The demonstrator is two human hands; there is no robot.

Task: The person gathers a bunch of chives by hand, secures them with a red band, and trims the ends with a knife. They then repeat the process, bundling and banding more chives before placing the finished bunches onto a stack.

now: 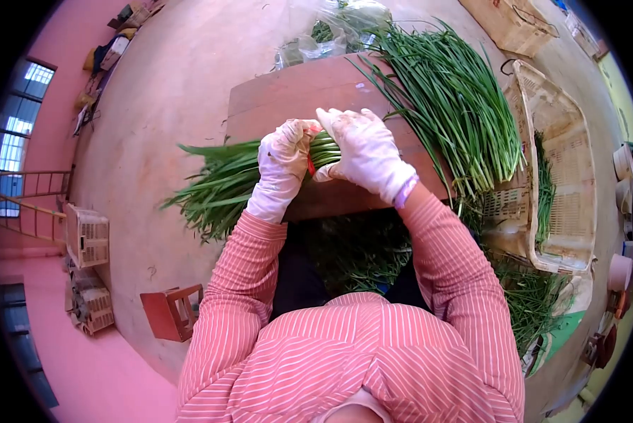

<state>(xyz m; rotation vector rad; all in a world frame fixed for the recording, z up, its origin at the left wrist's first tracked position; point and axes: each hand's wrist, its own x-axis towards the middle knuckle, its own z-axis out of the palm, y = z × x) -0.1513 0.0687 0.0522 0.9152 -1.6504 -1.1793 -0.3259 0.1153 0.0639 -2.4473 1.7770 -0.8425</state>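
A bunch of garlic chives (224,173) lies across the near left of a reddish-brown board (288,99), its leaves spreading past the left edge. My left hand (284,162), in a soiled white glove, is closed around the bunch. A red band (311,166) shows on the stems just beside its fingers. My right hand (366,151), also gloved, curves around the pale stem ends, its thumb on the near side and its fingers on the far side. Its palm faces the stems, and the fingertips are partly hidden. On the board's right lies a large loose pile of chives (457,106).
A cream plastic crate (563,155) with some greens inside stands at the right. Clear plastic bags (323,46) lie beyond the board. Loose greens (535,303) cover the floor at the lower right. A small red stool (169,314) stands at the left.
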